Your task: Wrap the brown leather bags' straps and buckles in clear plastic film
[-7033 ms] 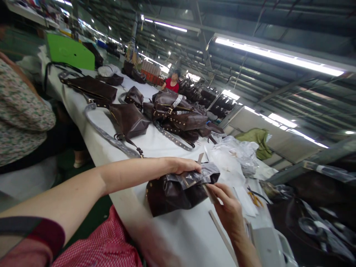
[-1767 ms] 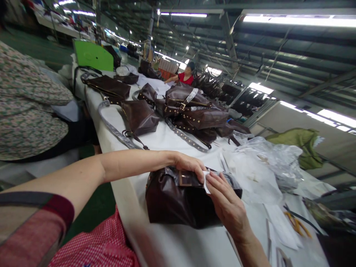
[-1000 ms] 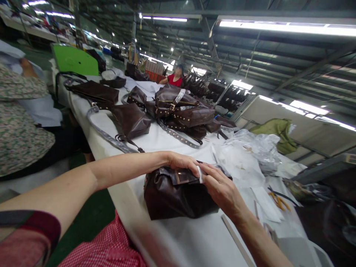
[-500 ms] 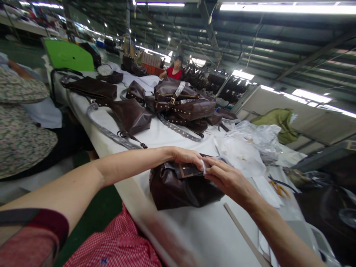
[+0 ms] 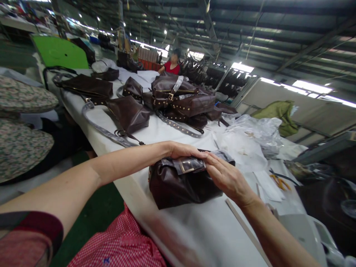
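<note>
A dark brown leather handbag (image 5: 183,191) rests on the white table close in front of me. A strap (image 5: 196,163) wrapped in clear plastic lies across its top, with a metal buckle (image 5: 187,165) showing. My left hand (image 5: 185,150) comes over the bag's far top side, its fingers closed at the strap. From the right, my right hand (image 5: 224,174) presses its closed fingers against the strap too, and the fingertips of both hands meet there. What lies under the fingers is hidden.
Several brown studded bags (image 5: 183,100) are piled farther up the table (image 5: 189,230). Crumpled clear plastic (image 5: 250,137) and orange-handled pliers (image 5: 279,182) lie to the right, with a narrow strip (image 5: 244,228) nearer. A green panel (image 5: 59,52) stands at the far left. A person in red (image 5: 171,67) is behind.
My fingers have shifted slightly upward along the strap, and the buckle shows more plainly. The small white piece at my fingertips is out of sight now. The view has tilted a little.
</note>
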Demonstrator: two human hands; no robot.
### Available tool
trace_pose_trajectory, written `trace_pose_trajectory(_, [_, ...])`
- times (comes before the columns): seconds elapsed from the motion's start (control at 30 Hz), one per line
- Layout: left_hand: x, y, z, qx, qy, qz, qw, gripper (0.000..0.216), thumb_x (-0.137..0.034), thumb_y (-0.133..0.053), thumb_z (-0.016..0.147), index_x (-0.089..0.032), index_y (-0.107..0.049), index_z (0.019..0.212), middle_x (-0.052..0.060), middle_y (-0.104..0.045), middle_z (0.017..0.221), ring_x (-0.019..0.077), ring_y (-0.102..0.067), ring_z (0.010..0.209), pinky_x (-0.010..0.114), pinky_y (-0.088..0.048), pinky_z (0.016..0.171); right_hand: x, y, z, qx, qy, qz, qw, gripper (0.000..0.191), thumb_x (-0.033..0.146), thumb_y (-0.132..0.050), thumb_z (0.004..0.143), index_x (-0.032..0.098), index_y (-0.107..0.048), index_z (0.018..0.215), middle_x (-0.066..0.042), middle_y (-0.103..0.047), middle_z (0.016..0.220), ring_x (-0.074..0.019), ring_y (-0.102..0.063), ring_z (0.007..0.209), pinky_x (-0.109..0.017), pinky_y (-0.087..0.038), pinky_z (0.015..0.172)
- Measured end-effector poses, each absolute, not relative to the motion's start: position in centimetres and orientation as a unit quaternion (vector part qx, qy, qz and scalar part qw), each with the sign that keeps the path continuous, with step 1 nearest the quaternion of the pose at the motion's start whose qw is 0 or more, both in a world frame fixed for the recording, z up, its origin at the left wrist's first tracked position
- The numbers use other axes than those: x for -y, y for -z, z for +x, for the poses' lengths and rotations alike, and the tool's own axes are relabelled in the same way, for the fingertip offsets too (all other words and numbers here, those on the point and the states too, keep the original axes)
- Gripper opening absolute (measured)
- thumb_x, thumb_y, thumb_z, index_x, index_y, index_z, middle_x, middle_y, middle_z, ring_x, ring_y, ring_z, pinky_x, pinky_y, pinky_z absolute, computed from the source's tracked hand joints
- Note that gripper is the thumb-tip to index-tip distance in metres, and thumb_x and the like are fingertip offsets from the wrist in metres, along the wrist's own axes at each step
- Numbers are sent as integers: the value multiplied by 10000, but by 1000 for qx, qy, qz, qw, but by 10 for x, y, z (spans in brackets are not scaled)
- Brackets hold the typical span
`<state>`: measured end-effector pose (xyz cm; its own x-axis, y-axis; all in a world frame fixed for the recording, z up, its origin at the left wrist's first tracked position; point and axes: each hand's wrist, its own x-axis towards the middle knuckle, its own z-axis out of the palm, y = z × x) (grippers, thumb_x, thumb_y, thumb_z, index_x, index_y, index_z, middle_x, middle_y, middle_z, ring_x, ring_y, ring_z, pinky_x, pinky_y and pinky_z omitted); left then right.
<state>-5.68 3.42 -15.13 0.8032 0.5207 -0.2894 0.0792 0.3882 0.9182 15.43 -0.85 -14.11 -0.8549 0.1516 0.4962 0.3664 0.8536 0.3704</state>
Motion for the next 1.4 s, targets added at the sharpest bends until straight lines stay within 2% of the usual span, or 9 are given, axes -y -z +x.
trace_pose_trajectory(0.1, [-39,155,-58,-272,-134,523,797,284,-404,-697,695,-141,-645,790,41,-698,726,188,-643,718,322,-537,701,7,140,152,930,212,-152,257,232,80,-439,925,143,-640,1022,-152,-645,1235,-235,-547,1236,-392,-478,1041])
trace_pose_trajectory(0.3, [-38,151,-55,-301,-140,490,806,173,-292,-643,713,-130,-647,772,20,-679,650,149,-621,597,280,-539,640,12,124,149,926,186,-214,247,203,138,-471,926,212,-649,865,-82,-646,1253,-239,-557,1224,-513,-377,1102])
trace_pose_trajectory(0.43, [-28,142,-56,-353,-156,486,784,195,-291,-653,711,-111,-643,786,26,-680,636,125,-596,524,228,-501,526,32,105,188,891,162,-304,295,198,216,-515,909,236,-656,1044,-91,-597,1318,-255,-556,1220,-474,-443,1046])
trace_pose_trajectory(0.53, [-19,135,-57,-370,-149,491,775,216,-305,-672,695,-116,-635,794,23,-675,626,126,-587,499,217,-477,479,59,100,254,802,174,-446,358,243,334,-541,887,228,-671,1063,-94,-697,1136,-266,-662,1029,-448,-510,939])
trace_pose_trajectory(0.73, [-15,130,-58,-376,-167,522,748,317,-361,-747,641,-126,-628,817,16,-676,646,113,-562,480,219,-477,502,136,112,364,538,118,-748,370,404,534,-570,766,192,-723,917,-98,-742,821,-290,-688,743,-457,-542,736])
trace_pose_trajectory(0.9, [-14,131,-52,-350,-159,537,751,373,-390,-795,580,-129,-634,792,4,-666,651,112,-562,492,217,-460,495,139,145,291,526,-283,-664,450,450,555,-709,688,164,-710,910,-123,-744,862,-280,-713,780,-378,-592,623])
trace_pose_trajectory(1.03, [-13,137,-51,-347,-178,553,737,372,-402,-805,563,-141,-639,771,-15,-640,630,104,-549,497,202,-429,470,108,161,180,461,-495,-532,510,509,578,-694,725,168,-664,1026,-145,-726,1023,-292,-714,905,-402,-612,713])
trace_pose_trajectory(1.23, [-17,147,-52,-309,-180,576,735,305,-395,-764,624,-155,-650,774,-22,-613,590,109,-527,491,215,-432,498,72,147,121,525,-434,-548,486,450,552,-778,635,160,-612,782,-28,-677,689,-202,-702,629,-268,-579,512])
trace_pose_trajectory(1.4, [-28,154,-55,-259,-168,557,771,367,-414,-807,586,-152,-667,802,-13,-639,613,116,-532,505,232,-459,528,60,129,140,690,-377,-443,430,321,419,-710,743,218,-601,968,-40,-709,835,-213,-700,774,-336,-595,658])
